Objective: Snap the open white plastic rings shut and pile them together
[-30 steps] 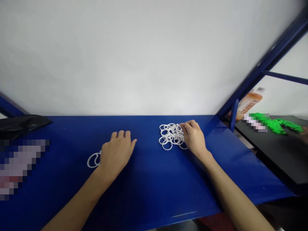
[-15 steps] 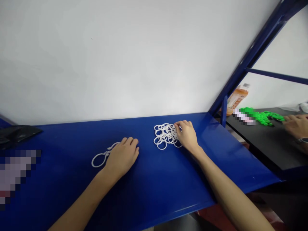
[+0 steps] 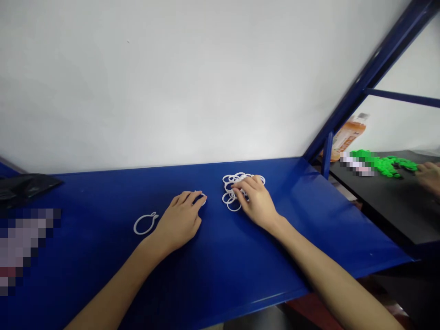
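A heap of thin white plastic rings (image 3: 234, 209) lies on the blue table, partly covered by my right hand (image 3: 257, 200). Thumb and index finger of that hand come together on a ring at the heap's left side. My left hand (image 3: 182, 220) is left of the heap, palm down with fingers bent. A white ring (image 3: 204, 199) shows at its fingertips, mostly hidden by them. Beside the left wrist, a single white ring with a small eyelet (image 3: 143, 224) lies flat on the table.
The blue table (image 3: 220, 270) meets a white wall behind. Black plastic (image 3: 29, 189) lies at the left, near a blurred-out patch. Beyond a blue metal frame (image 3: 357, 96), a black table (image 3: 388, 201) holds green pieces (image 3: 388, 166) and an orange-labelled bottle (image 3: 349, 137); another person's hand (image 3: 429, 176) is there.
My left hand has shifted slightly right, and a ring now shows at its fingertips; one ring part no longer shows beside its knuckles. My right hand has moved left across the heap.
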A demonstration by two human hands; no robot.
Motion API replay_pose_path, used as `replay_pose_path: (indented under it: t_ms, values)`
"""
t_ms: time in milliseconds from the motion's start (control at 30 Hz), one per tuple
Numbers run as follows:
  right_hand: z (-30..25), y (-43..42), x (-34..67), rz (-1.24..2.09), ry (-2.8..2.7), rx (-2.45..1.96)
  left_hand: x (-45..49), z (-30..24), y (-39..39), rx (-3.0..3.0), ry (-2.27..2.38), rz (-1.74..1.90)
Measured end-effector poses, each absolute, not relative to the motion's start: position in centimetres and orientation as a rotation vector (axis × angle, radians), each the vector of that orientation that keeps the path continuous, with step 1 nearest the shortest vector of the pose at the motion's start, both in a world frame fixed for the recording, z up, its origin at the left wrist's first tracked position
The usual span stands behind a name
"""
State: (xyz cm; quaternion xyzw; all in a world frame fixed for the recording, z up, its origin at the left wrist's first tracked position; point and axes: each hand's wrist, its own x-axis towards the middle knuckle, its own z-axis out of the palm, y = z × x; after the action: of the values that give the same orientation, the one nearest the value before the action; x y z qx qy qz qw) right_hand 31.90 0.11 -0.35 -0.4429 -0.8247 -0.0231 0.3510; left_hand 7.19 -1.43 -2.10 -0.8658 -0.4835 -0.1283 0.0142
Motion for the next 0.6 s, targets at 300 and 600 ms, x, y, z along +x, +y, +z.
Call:
replay_pose_path:
  t_ms: [300, 600]
  values:
    - [-0.5, -1.5, 30.3, 0.148, -2.447, -0.924, 7.0, -1.4, -0.9, -2.697, -1.559, -0.613]
    - [-0.4, -1.5, 30.3, 0.154, -2.457, -0.936, 7.6, -1.9, -0.8, -2.745, -1.676, -0.506]
